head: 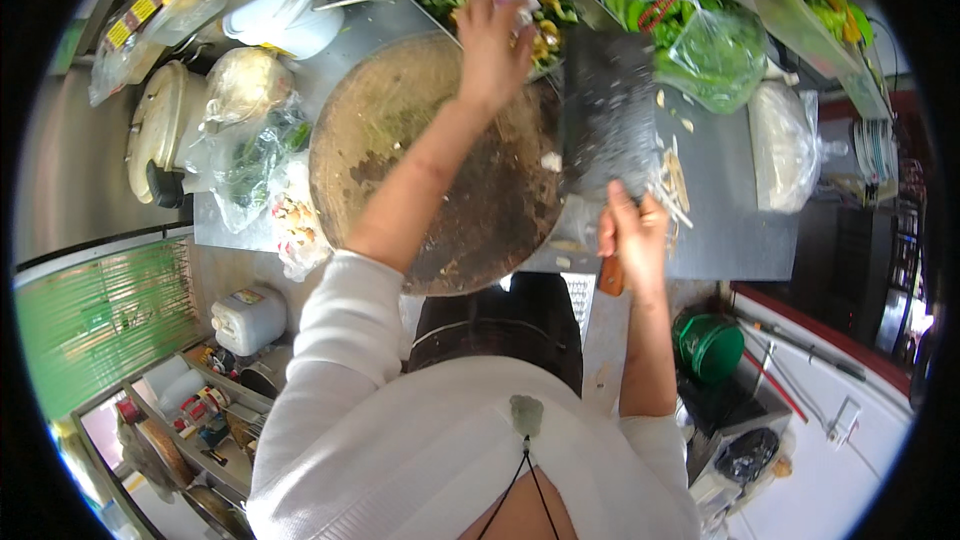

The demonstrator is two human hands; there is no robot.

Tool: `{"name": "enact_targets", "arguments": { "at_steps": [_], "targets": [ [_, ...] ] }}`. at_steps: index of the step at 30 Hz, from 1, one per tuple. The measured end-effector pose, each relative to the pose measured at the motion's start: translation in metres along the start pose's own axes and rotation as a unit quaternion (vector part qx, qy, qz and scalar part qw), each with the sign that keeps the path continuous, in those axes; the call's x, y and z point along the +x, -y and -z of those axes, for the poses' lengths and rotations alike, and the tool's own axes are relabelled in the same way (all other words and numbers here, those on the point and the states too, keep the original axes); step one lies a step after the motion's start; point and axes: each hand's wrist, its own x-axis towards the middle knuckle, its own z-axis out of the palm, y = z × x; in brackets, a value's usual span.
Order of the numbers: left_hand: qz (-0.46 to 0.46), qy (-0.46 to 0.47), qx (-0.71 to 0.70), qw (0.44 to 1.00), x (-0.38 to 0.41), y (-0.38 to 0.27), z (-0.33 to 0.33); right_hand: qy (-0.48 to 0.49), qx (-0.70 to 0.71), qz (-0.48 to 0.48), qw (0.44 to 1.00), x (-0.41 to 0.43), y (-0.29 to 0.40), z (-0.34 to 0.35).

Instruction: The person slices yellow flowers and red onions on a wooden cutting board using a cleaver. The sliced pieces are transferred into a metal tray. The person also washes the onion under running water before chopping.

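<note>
My right hand [636, 229] grips a cleaver by its wooden handle [612, 275]. The broad grey blade [607, 109] points away from me, just right of the round wooden chopping block [457, 195], and is slightly blurred. Beyond the block's far edge, my left hand [491, 37] is over a container of chopped greens and vegetable scraps [551, 41]. A purple-and-white piece [519, 1] shows at its fingertips; whether they hold it is unclear. A small white piece [551, 161] rests on the block's right side, among dark wet stains.
Bagged green peppers [712, 52] and a white bag [784, 146] stand right on the metal counter [735, 240]. Pale peelings [675, 180] lie beside the blade. Left are bagged vegetables [251, 157], a lidded pot [157, 131] and a white bucket [277, 15]. A green bucket [709, 349] is below right.
</note>
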Motion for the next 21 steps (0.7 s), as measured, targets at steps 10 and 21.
{"name": "enact_targets", "arguments": {
  "at_steps": [10, 21],
  "targets": [
    [-0.082, 0.534, -0.100, 0.835, -0.198, -0.126, 0.005, -0.203, 0.062, 0.014, 0.977, -0.087, -0.018, 0.087],
    [-0.135, 0.557, -0.024, 0.819, -0.293, -0.116, -0.025, -0.249, 0.105, 0.006, 0.963, -0.126, -0.056, 0.097]
  ]
}}
